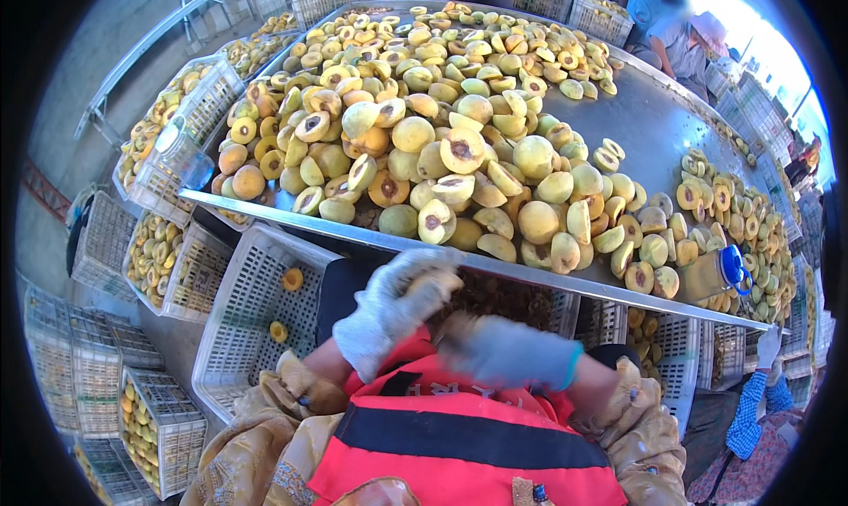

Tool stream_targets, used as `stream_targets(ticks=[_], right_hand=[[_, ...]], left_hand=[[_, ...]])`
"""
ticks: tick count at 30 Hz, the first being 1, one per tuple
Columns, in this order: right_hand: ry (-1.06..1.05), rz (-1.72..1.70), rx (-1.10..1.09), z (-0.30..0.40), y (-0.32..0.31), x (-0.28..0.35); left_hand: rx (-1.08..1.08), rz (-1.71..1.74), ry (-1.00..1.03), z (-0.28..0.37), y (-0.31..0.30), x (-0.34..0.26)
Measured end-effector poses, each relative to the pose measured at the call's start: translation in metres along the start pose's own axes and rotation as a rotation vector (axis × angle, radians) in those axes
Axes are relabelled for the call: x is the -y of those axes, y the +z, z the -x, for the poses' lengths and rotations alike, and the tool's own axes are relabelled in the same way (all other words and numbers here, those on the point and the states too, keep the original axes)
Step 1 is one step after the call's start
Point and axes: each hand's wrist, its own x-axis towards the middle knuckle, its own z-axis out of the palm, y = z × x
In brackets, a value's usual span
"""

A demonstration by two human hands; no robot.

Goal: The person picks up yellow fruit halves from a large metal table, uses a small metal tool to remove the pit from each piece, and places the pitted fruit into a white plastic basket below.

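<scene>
My left hand (pixel 391 307), in a pale knitted glove, is curled just below the metal table's near edge. Between its fingers shows a yellowish piece of fruit (pixel 419 282), mostly covered by the glove. Beside it my right hand (pixel 510 352), gloved with a blue-green cuff, is blurred by motion; whether it grips anything cannot be made out. Both hands are above a crate of dark brown scraps (pixel 503 301). In front of me a large heap of halved peaches (pixel 464 151), several with pits or brown hollows showing, spreads over the metal table (pixel 636 132).
At my left a white plastic crate (pixel 242 307) holds two peach halves (pixel 291 279). More crates of fruit (pixel 159 251) stand farther left. A blue-capped bottle (pixel 715 274) lies at the table's right edge. Another person's gloved hand (pixel 768 347) touches the corner; other people sit across.
</scene>
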Motion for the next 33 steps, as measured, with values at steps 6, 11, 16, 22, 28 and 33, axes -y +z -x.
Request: stream_targets(ticks=[6, 11, 16, 22, 28, 33], right_hand=[[0.146, -0.373, -0.066, 0.015, 0.010, 0.009], [0.072, -0.454, -0.307, 0.017, 0.007, -0.004], [0.094, -0.373, -0.494, 0.013, 0.009, -0.012], [0.087, -0.342, -0.498, 0.011, 0.010, -0.011], [-0.034, -0.296, -0.600, 0.007, 0.020, -0.012], [0.174, -0.682, -0.420, 0.004, 0.018, 0.004]], left_hand=[[-0.108, 0.466, -0.176, -0.014, -0.020, 0.002], [-0.144, 0.764, -0.229, -0.014, -0.015, 0.026], [-0.100, 0.542, -0.101, -0.013, 0.000, 0.018], [-0.150, 0.296, 0.086, -0.012, 0.011, 0.018], [-0.140, 0.259, 0.193, -0.010, 0.010, 0.024], [-0.205, -0.049, 0.378, -0.007, 0.017, 0.027]])
